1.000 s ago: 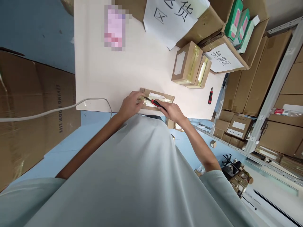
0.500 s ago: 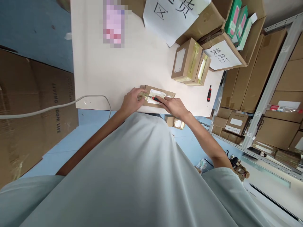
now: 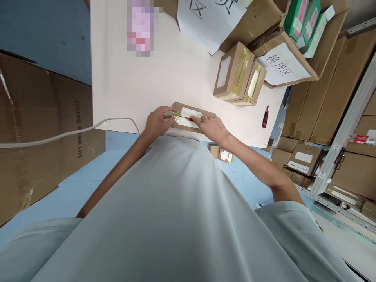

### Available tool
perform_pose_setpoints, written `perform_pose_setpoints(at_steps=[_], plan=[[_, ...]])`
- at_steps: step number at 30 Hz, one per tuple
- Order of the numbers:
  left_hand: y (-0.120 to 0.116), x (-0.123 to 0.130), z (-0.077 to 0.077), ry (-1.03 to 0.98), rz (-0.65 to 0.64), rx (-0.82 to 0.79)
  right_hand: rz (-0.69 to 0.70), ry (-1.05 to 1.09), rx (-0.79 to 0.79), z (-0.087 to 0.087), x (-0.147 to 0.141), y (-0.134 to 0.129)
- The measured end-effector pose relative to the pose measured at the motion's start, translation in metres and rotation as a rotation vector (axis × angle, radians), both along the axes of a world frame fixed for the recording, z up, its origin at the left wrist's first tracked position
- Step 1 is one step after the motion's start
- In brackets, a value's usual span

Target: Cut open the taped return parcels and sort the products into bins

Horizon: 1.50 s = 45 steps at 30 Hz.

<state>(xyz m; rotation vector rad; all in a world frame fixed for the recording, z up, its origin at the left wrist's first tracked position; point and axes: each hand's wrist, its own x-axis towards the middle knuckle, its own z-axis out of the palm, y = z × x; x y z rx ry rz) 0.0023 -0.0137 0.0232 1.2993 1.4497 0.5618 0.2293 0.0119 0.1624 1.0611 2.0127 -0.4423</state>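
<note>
A small flat cardboard box (image 3: 192, 128) lies near the table's front edge, with clear tape and a white label (image 3: 188, 112) on its top. My left hand (image 3: 158, 121) is at the box's left end, thumb and fingers curled in on the taped edge. In my right hand (image 3: 214, 128) is a red and black utility knife (image 3: 190, 119), its tip pointing left along the middle of the label. A dark line runs across the label at the knife. My right fingers cover most of the handle, and the blade is hard to make out.
Two taped cartons (image 3: 233, 72) stand at the table's right, before a large open carton (image 3: 293, 62) holding green boxes. Another utility knife (image 3: 265, 117) lies near the right edge. A grey cable (image 3: 117, 118) crosses the left front corner. Shelves of cartons (image 3: 304, 156) stand at right.
The view has shifted slightly. My left hand has drawn a little left. The knife handle is now more covered by my right fingers, and a dark line shows across the label.
</note>
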Motion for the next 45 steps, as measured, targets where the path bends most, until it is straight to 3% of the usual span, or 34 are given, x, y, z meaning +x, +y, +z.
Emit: perform_pose_setpoints(at_steps=[6,13,20,29,34,38,41,45], plan=[[-0.008,0.018,0.004,-0.017,0.054,-0.046,-0.067,-0.062,-0.044,0.021,0.063,-0.010],[-0.023,0.064,0.015,0.115,0.074,-0.027,-0.131,-0.050,-0.094,0.027,0.098,-0.027],[-0.026,0.086,0.026,0.290,0.108,-0.024,-0.231,-0.081,-0.109,0.028,0.156,-0.037],[-0.024,0.097,0.026,0.337,0.147,-0.030,-0.154,0.063,-0.052,0.004,0.173,-0.037],[-0.026,0.096,0.028,0.387,0.154,-0.046,-0.189,0.162,0.032,-0.024,0.205,-0.049],[-0.029,0.095,0.034,0.435,0.158,0.021,-0.251,0.257,0.162,-0.049,0.206,-0.043],[-0.025,0.107,0.036,0.480,0.045,0.224,-0.271,0.316,0.210,-0.053,0.198,-0.029],[-0.010,0.144,0.022,0.356,-0.351,0.439,-0.266,0.321,0.206,-0.036,0.195,-0.023]])
